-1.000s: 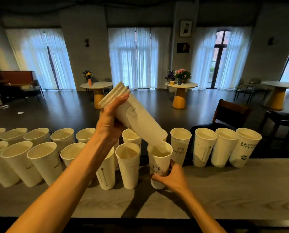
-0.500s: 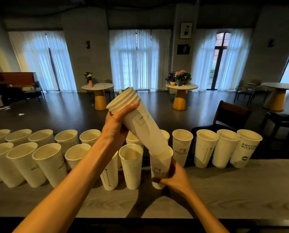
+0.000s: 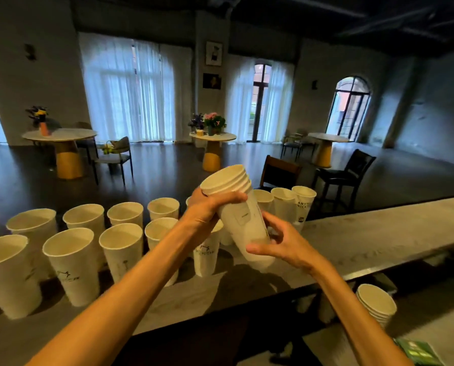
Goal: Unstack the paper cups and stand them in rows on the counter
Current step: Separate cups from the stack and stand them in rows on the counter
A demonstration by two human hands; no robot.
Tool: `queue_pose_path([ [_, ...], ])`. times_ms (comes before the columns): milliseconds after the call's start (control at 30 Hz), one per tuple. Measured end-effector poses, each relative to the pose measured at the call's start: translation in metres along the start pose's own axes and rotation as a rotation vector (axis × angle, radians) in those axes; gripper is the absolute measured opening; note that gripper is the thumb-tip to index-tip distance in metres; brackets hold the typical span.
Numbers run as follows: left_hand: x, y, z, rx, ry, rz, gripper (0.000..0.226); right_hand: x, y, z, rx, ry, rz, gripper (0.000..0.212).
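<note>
Left hand [image 3: 207,207] wraps the rim end of the tilted stack of white paper cups [image 3: 240,220], held in the air above the grey surface [image 3: 352,233], several nested rims showing at its top. Right hand [image 3: 281,244] curls around the narrow bottom end, fingers gripping it. Single white paper cups [image 3: 73,262] stand upright in two rows along the surface's far edge.

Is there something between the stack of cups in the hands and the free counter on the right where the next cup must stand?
Nothing visible. The held stack hangs above the counter, whose stretch right of the standing cups looks bare.
</note>
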State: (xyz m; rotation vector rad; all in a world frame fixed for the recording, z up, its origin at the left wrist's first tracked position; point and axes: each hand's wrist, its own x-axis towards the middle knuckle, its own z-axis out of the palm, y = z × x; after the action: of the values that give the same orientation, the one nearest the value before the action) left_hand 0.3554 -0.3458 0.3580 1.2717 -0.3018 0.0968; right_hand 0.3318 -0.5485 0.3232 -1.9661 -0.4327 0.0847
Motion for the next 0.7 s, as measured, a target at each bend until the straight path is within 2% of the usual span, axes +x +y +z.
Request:
queue_pose_path([
  [67, -0.003, -0.010, 0.009, 0.031, -0.036, -0.010, 0.081, -0.002, -0.006, -0.001, -0.062, 0.035, -0.021, 0.067],
  [133, -0.006, -0.015, 0.015, 0.060, -0.018, -0.014, 0.076, -0.004, -0.003, -0.002, -0.110, 0.078, -0.025, 0.068],
  [233, -0.005, -0.020, 0.022, 0.111, 0.054, 0.013, 0.074, -0.001, 0.012, 0.000, -0.162, 0.159, -0.039, 0.072],
  [333, 0.007, -0.020, 0.026, 0.056, 0.176, 0.027, 0.081, 0.009, 0.037, 0.004, -0.202, 0.259, -0.021, 0.084],
  [433, 0.023, -0.006, 0.022, -0.013, 0.247, 0.042, 0.084, 0.020, 0.073, 0.006, -0.087, 0.210, 0.101, 0.090],
  [533, 0.037, 0.011, 0.013, -0.095, 0.306, 0.105, 0.067, 0.037, 0.105, 0.009, 0.022, 0.156, 0.194, 0.091],
  [633, 0.045, 0.018, 0.005, -0.106, 0.428, 0.145, 0.079, 0.064, 0.126, 0.013, 0.065, 0.107, 0.200, 0.092],
  [700, 0.045, 0.020, 0.000, -0.113, 0.472, 0.154, 0.078, 0.078, 0.133, 0.017, 0.066, 0.087, 0.194, 0.089],
])
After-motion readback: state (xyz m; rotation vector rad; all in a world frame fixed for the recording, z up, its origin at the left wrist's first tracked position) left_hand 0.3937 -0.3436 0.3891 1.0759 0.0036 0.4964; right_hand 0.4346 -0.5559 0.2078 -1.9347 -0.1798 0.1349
